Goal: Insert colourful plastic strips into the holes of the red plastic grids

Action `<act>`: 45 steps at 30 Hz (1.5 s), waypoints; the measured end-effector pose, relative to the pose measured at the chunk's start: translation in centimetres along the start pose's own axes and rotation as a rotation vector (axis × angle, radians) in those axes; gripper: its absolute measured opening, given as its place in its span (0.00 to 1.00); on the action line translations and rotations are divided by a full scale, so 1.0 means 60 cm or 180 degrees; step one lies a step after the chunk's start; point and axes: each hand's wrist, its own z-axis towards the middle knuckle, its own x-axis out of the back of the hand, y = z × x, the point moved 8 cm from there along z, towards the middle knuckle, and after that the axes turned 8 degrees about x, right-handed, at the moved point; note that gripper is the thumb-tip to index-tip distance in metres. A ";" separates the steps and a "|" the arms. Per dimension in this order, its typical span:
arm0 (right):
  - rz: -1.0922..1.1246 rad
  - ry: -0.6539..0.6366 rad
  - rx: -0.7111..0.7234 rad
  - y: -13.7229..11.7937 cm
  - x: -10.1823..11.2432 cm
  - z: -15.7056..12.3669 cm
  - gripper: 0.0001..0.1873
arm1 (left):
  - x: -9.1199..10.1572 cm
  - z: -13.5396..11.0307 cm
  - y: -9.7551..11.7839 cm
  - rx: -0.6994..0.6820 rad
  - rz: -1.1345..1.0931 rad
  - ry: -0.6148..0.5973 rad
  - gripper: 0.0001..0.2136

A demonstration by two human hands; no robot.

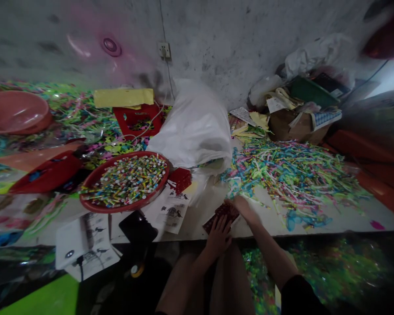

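My left hand [219,238] rests at the near edge of the white table [335,216], fingers curled on a small dark red patterned card [221,214]. My right hand [243,205] touches the far end of the same card, just beside a big heap of colourful plastic sticks [289,173]. Its fingers are bent and mostly hidden from view. A round red basin [124,179] full of small colourful pieces sits to the left.
A stuffed white sack [195,127] stands behind the hands. A pink bowl [15,111], red trays and printed paper sheets [85,245] lie at the left. Cardboard boxes [298,124] and bags crowd the back right. A black device [138,229] sits at the table's edge.
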 end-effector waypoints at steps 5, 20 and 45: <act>0.0081 -0.0209 -0.0060 0.011 -0.010 -0.009 0.21 | 0.007 0.002 -0.004 0.0110 -0.0375 -0.0055 0.28; 0.0731 0.0058 0.0271 0.037 -0.059 -0.032 0.10 | 0.042 0.168 -0.101 0.1291 -0.0878 0.0081 0.08; 0.0531 0.0519 0.0167 0.029 -0.064 -0.059 0.10 | 0.016 0.134 -0.111 0.1455 -0.1082 0.0766 0.12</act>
